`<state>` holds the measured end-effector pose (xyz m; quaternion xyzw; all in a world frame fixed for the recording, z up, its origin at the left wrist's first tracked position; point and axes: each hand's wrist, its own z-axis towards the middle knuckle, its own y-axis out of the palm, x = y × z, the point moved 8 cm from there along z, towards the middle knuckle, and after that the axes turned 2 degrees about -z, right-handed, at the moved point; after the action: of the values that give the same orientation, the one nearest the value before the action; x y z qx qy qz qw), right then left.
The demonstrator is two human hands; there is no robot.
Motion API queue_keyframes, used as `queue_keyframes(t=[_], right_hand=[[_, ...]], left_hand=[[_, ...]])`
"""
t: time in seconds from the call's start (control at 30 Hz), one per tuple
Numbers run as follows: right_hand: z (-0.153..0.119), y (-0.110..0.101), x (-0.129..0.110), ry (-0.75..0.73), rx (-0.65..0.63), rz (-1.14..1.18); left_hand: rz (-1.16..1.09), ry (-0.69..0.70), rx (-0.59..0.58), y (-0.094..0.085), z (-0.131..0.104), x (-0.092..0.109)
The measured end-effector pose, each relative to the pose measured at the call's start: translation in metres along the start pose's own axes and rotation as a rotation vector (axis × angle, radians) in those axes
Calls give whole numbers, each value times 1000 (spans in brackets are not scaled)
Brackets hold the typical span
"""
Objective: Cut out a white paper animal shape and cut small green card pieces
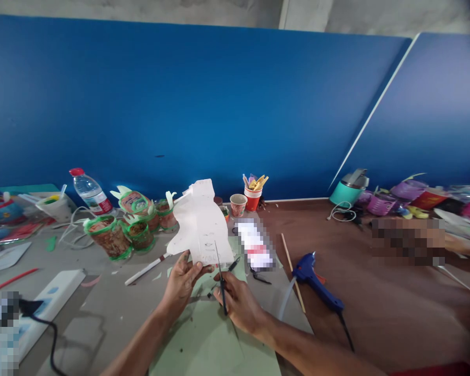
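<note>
A blue partition (219, 104) rises behind the back edge of a cluttered table (360, 313), where a pale green sheet (207, 339) lies in the front middle. Above the sheet's far end, a person's left hand (183, 279) pinches the lower edge of a white paper cutout (203, 224), thumb on the near face. A power strip (49, 308) lies toward the table's front left corner; a bottle (90, 193) with a red cap stands near the back left. A blue glue gun (317, 283) lies right of the sheet. The right hand (237, 296) grips scissors (222, 287), fingers closed around the handles, blades up by the cutout's lower right; whether they touch it cannot be told. A red cup (253, 201) of sticks stands near the back edge.
</note>
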<state>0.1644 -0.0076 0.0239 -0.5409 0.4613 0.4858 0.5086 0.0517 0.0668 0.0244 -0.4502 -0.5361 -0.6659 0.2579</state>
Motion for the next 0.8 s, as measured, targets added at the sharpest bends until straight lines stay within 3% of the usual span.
queue_keyframes(t=[0.4,0.8], right_hand=[[-1,-1,0,-56,24,-29],[-3,-4,-5,-87,61,-212]], left_hand=[[-9,-4,16,0,1,1],[1,-3,8,5,0,4]])
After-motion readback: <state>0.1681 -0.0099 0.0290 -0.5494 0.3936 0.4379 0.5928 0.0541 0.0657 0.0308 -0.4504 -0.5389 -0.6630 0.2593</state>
